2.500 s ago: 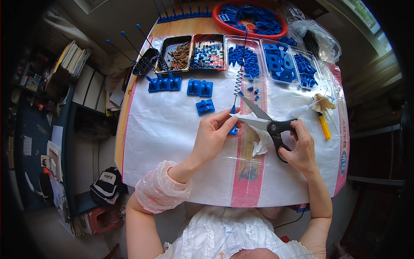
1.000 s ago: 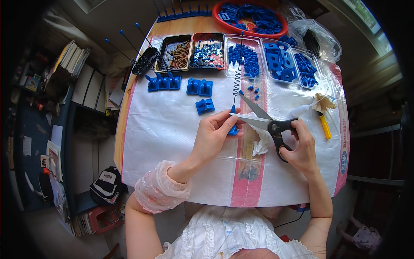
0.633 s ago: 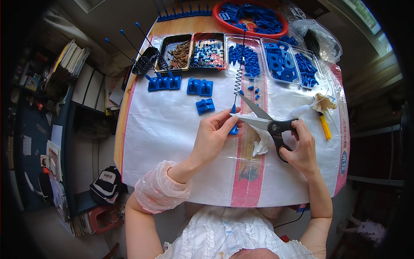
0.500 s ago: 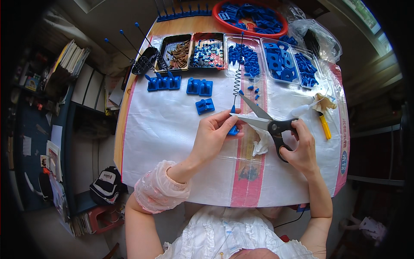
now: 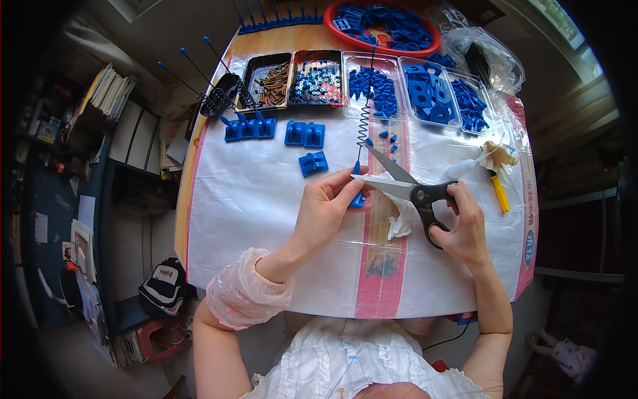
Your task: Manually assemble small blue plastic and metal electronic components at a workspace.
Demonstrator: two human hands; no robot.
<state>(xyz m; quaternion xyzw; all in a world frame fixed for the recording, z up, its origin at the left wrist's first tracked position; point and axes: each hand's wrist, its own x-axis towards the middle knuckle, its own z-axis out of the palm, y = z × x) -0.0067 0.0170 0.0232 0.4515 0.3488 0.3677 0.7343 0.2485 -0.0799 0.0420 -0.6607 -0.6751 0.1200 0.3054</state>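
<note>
My left hand point(image 5: 327, 205) pinches a small blue plastic base point(image 5: 357, 198) between thumb and fingers, above the white sheet. From its pointed top a thin dark wire rises away from me, wound into a coil spring point(image 5: 363, 125) partway along. In my right hand point(image 5: 465, 226) are black-handled scissors point(image 5: 421, 194), blades spread apart. One blade lies across the blue piece close to my left thumb; the other points toward the wire below the coil. Blue plastic pieces stand beyond my left hand: a single one point(image 5: 313, 163), a joined pair point(image 5: 305, 133) and a row point(image 5: 250, 128).
Trays along the back hold brass-coloured screws point(image 5: 271, 83), small nuts point(image 5: 318, 83) and blue parts point(image 5: 384, 100). A red basin point(image 5: 436, 41) stands behind. Right of the scissors lies a yellow-handled tool point(image 5: 500, 193); crumpled white tissue point(image 5: 400, 225) sits beneath. Sprung wires point(image 5: 211, 100) stand at back left.
The whole view has shifted very slightly. Both hands, the blue piece and the spread scissors keep almost the same places relative to one another.
</note>
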